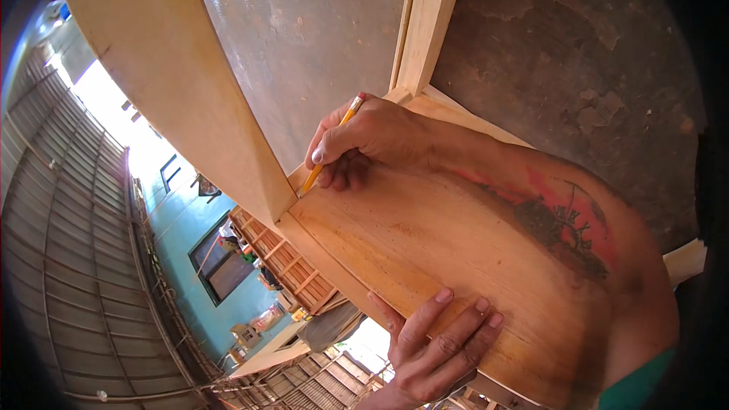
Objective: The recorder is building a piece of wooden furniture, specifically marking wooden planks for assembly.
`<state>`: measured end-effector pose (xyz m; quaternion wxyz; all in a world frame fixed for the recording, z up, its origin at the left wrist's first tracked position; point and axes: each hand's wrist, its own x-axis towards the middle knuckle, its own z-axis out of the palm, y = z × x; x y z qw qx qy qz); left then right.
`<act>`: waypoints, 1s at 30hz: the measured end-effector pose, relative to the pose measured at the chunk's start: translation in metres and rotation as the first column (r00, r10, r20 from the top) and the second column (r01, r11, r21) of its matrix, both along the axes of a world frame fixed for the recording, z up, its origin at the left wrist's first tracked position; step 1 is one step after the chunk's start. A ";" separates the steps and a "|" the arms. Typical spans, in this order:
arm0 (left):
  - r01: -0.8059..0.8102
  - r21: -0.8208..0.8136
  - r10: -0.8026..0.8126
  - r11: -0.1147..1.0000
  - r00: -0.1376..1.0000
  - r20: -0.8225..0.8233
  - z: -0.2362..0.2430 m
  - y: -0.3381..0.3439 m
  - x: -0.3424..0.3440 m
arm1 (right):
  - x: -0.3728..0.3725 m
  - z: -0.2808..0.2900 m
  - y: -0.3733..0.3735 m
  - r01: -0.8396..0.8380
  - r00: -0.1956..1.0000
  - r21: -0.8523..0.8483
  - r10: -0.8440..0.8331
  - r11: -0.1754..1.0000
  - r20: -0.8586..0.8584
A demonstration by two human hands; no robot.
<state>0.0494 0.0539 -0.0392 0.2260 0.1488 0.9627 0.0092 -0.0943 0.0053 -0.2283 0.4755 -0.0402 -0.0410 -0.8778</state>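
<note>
My right hand [357,144] grips a yellow pencil [329,147], its tip at the corner where a tall pale wooden board [163,76] meets a wide, orange-toned wooden board [395,250]. That hand's lower fingers curl just above the wide board, and my tattooed forearm reaches across it from the right. My left hand [433,357] lies with spread fingers on the near edge of the same board; no held object shows in it. Behind the boards, narrow wooden framing [425,38] borders dark, mottled panels [547,30].
At the far left, seen tilted, are a corrugated metal roof with metal bars [68,243], a turquoise wall [171,228] with windows, and a slatted wooden piece [277,258] with assorted items nearby. More roof framing [304,380] shows along the bottom.
</note>
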 end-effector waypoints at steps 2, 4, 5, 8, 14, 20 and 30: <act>0.008 0.008 -0.008 1.000 1.000 0.014 0.000 -0.001 0.000 | 0.000 -0.001 -0.003 -0.002 1.000 -0.008 0.002 1.000 -0.008; 0.025 0.004 -0.025 1.000 0.999 0.022 0.000 -0.003 0.000 | 0.001 -0.002 -0.005 0.000 1.000 -0.012 0.000 1.000 -0.014; 0.044 -0.004 -0.043 0.999 0.999 0.025 0.000 -0.004 0.000 | -0.001 -0.004 -0.006 0.004 1.000 -0.016 -0.004 1.000 -0.022; 0.018 0.002 -0.018 1.000 0.997 0.078 0.001 -0.008 -0.002 | -0.002 -0.006 -0.011 0.009 0.999 -0.037 -0.011 0.999 -0.031; -0.024 0.022 0.023 0.999 0.997 0.068 0.004 -0.009 0.002 | 0.004 -0.007 -0.014 -0.006 0.999 -0.015 0.005 1.000 -0.045; -0.039 -0.009 0.039 0.999 0.999 0.036 -0.003 -0.005 0.002 | 0.003 -0.009 -0.017 0.001 0.999 -0.030 -0.002 1.000 -0.036; -0.043 -0.055 0.044 0.998 0.999 0.012 -0.001 -0.005 0.002 | 0.004 -0.012 -0.023 -0.007 0.999 -0.030 0.005 1.000 -0.043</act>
